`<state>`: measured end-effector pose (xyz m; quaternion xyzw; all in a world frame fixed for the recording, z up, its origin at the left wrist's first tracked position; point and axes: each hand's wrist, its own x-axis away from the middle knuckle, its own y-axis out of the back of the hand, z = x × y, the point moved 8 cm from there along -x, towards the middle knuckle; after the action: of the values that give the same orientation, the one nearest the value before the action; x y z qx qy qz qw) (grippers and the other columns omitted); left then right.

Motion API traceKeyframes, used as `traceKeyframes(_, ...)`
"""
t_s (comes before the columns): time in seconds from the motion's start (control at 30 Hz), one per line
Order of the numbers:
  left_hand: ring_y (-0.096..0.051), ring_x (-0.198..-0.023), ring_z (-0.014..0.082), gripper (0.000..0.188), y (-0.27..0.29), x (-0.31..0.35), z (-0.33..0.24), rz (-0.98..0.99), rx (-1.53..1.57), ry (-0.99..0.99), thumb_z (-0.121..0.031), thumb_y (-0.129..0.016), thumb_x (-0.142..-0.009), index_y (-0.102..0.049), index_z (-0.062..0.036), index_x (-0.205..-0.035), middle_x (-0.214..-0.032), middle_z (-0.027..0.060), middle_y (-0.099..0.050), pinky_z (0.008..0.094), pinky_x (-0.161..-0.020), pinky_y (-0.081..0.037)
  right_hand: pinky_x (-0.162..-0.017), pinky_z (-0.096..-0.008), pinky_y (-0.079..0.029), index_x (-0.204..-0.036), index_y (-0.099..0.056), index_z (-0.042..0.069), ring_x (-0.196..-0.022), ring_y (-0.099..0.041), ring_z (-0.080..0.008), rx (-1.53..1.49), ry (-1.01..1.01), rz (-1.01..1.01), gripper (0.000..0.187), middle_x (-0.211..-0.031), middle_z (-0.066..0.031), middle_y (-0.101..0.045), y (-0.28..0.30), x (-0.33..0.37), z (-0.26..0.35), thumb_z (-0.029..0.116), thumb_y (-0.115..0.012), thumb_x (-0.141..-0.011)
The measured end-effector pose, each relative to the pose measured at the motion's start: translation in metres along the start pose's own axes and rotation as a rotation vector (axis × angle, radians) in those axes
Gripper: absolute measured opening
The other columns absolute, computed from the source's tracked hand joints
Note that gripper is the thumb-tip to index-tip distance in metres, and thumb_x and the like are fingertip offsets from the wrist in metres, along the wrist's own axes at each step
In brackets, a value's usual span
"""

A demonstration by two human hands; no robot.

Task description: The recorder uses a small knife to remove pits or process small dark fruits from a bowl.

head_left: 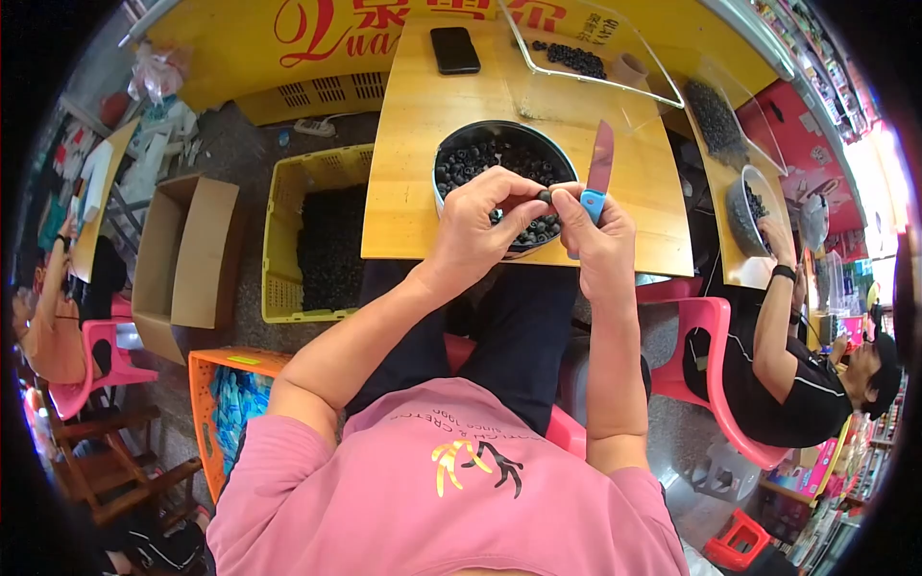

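My left hand (478,223) pinches a small dark round piece (545,197) between thumb and fingertips, over the near side of a round tin (502,123). My right hand (605,248) is wrapped round the blue handle of a knife (599,161), its blade pointing up and away from me. The right thumb meets the dark piece at the left fingertips. Many similar black pieces (468,165), some ring-like on top, lie in the tin. The tin stands at the near edge of the wooden table (408,144), partly hidden by my hands.
A black phone (454,50) and a clear tray (663,94) with dark pieces lie farther back. Left on the floor are a yellow crate (284,230) of dark bits, a cardboard box (206,252) and an orange crate (204,403). At right a co-worker's hand (780,240) reaches into a bowl (738,219).
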<state>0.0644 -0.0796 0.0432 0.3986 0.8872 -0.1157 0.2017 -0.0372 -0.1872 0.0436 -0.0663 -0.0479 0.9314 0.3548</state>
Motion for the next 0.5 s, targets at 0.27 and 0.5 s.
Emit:
traceKeyframes(0.27, -0.059, -0.09, 0.0084, 0.015, -0.01, 0.004, 0.016, 0.121, 0.47, 0.273, -0.009, -0.063, -0.092, -0.061, -0.0007, -0.104, -0.094, 0.0016, -0.06, 0.0229, -0.081, -0.048, -0.049, -0.0189, -0.035, -0.095, -0.063, 0.002, -0.054, -0.045, -0.0033, -0.104, -0.129, 0.121, 0.016, -0.076, -0.0001, -0.062, -0.001, -0.001, -0.005, 0.018, -0.064, -0.092)
traceKeyframes(0.5, -0.052, -0.083, 0.0053, 0.017, -0.009, 0.004, 0.014, 0.114, 0.433, 0.236, -0.015, -0.061, -0.094, -0.057, -0.0041, -0.106, -0.096, -0.0008, -0.058, 0.0208, -0.075, -0.045, -0.065, -0.0306, -0.045, -0.103, -0.062, -0.001, -0.068, -0.057, -0.0207, 0.73, 0.489, 0.118, 0.019, -0.082, -0.01, -0.061, -0.015, 0.014, 0.038, 0.015, -0.06, -0.093)
